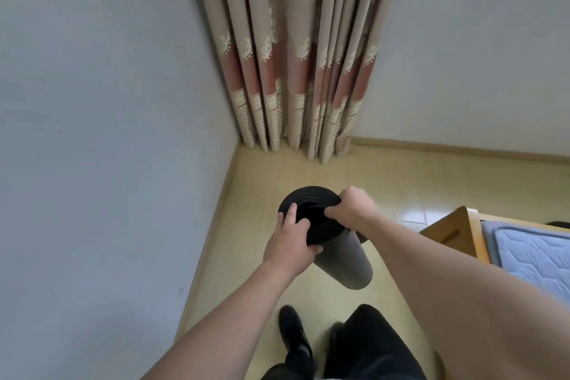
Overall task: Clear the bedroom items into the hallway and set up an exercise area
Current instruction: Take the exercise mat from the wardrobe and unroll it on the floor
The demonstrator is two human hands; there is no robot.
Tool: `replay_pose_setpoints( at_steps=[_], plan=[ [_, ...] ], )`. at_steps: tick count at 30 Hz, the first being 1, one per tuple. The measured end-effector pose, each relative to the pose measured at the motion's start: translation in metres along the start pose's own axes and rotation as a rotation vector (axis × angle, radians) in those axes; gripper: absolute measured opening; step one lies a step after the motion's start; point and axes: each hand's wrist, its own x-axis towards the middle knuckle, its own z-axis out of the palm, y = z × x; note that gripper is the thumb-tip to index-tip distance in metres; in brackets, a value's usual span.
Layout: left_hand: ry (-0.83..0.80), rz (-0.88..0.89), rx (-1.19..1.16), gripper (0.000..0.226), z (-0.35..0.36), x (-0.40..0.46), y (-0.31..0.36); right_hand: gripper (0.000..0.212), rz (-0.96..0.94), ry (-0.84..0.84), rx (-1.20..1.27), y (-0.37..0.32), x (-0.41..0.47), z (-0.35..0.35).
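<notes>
Room: I look down into a corner, wall (101,133) on the left, curtain (296,49) ahead, pale floor (410,182) below.
Bed: its wooden corner and blue mattress (530,253) are at the right, well apart from the mat.
Mat: a rolled mat (342,259), grey outside and black inside, stands on end and is tilted; the open top end leans toward the corner, the bottom end comes toward my feet. I cannot tell if the bottom touches the floor.
Long axis: almost vertical, so I see the black spiral of the top end directly.
Left hand: the left hand (291,242) grips the near-left rim, fingers curled over the edge into the roll.
Right hand: the right hand (350,210) grips the far-right rim, thumb pinching the layers.
Nearer hand: both are on the top end, opposite each other; neither is on the lower part.
Next move, my judgement: to unroll the mat, the axis must first go down flat on the floor, along the wall, where there is free length.
</notes>
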Motion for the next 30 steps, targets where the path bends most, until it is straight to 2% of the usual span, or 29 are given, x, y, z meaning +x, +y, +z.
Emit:
replay_pose_setpoints(
  at_steps=[8,15,20,25,27,30],
  plan=[
    [-0.046,-0.107,-0.110,0.029,-0.031,0.135,-0.018,0.034,-0.037,-0.052,-0.047,-0.039,0.134,-0.037],
    [-0.086,-0.183,-0.173,0.033,-0.016,0.253,-0.079,0.038,-0.035,-0.091,-0.138,-0.064,0.269,-0.004],
    [-0.132,-0.246,-0.269,0.034,0.028,0.320,-0.156,0.035,-0.046,-0.135,-0.284,-0.075,0.364,0.069],
    [-0.167,-0.268,-0.367,0.022,0.064,0.371,-0.239,0.038,-0.054,-0.234,-0.381,-0.087,0.444,0.154],
    [-0.156,-0.295,-0.419,0.033,0.082,0.386,-0.276,0.047,-0.033,-0.302,-0.335,-0.089,0.474,0.197],
    [-0.129,-0.354,-0.528,0.049,0.108,0.410,-0.334,0.064,-0.102,-0.287,-0.375,-0.091,0.511,0.259]
  ],
)
